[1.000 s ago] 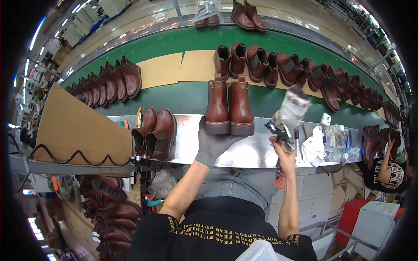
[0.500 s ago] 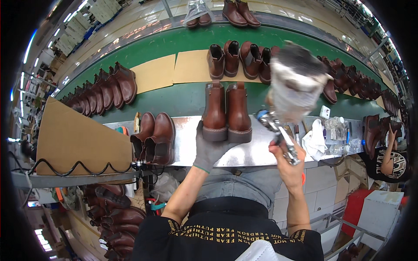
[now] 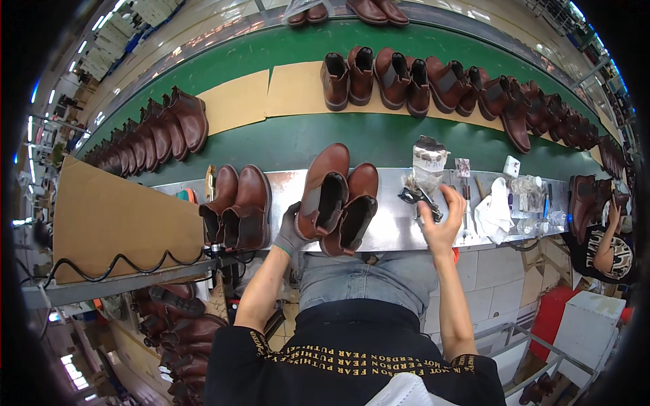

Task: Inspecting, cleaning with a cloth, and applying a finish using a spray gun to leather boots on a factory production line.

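Observation:
My left hand (image 3: 290,231), in a grey glove, grips a pair of brown leather ankle boots (image 3: 313,220) with dark elastic side panels. They are tilted over the metal bench with their openings toward me; my fingers are partly hidden behind the nearer boot. My right hand (image 3: 443,222) is bare, with thumb and fingers apart and nothing between them. Just beyond it, a spray gun (image 3: 424,201) rests on the bench, its whitish, stained cup (image 3: 429,162) with a dark top. Another brown pair (image 3: 247,203) stands on the bench left of my left hand.
Rows of brown boots (image 3: 450,84) stand on cardboard along the green conveyor (image 3: 284,145). A white cloth (image 3: 494,213), clear bottles (image 3: 528,189) and small tools lie at right. A cardboard sheet (image 3: 128,216) and coiled black cable (image 3: 122,262) border the left. Another person (image 3: 602,250) works far right.
My right hand has set the spray gun down on the bench and let go. The held boots have turned from upright, heels toward me, to tilted, openings toward me.

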`<state>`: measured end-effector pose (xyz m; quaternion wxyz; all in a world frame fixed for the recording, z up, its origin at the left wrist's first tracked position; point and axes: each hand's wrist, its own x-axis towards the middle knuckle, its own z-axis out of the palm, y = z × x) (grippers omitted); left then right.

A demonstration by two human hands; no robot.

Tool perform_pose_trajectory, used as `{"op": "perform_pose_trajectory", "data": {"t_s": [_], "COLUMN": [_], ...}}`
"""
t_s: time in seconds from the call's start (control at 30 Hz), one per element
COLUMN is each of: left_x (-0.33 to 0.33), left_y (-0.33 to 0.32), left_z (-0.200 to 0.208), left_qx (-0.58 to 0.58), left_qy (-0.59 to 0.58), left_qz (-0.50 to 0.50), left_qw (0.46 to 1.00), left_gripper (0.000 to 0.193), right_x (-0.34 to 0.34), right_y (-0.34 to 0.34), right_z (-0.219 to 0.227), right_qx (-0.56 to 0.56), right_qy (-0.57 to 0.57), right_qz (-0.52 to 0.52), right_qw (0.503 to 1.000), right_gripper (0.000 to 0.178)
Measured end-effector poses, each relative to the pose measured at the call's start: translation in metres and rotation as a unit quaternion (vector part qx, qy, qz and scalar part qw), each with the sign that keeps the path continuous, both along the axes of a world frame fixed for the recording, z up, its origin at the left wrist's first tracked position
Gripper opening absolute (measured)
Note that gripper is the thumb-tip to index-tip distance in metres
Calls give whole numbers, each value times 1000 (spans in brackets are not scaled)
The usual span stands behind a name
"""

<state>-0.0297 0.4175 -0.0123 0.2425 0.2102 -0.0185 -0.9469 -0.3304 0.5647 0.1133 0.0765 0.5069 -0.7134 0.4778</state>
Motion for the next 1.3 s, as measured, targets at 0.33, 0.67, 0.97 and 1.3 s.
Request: {"op": "perform_pose_trajectory", "data": {"t_s": [0.33,0.67,0.97,1.3], "left_x": [-51,-82,-116,-118], "left_y": [-44,38,25,22], "left_z": [100,146,104,108], "left_qx": [-9,-409,-368,-377], "left_qy": [-9,-75,-279,-265], "left_qz": [-80,187,290,285], "left_qw": [997,890,838,840], "left_gripper": [48,35,31,26], "right_x": [65,45,-28,-63], "right_y": [-100,-163,-70,61], "right_z": [60,147,67,-95], "right_qx": [229,305,55,289], "right_qy": [216,6,-237,-367], "right_qz": [387,237,42,111], "right_qw": [867,922,969,877], "right_gripper": [17,35,30,41]}}
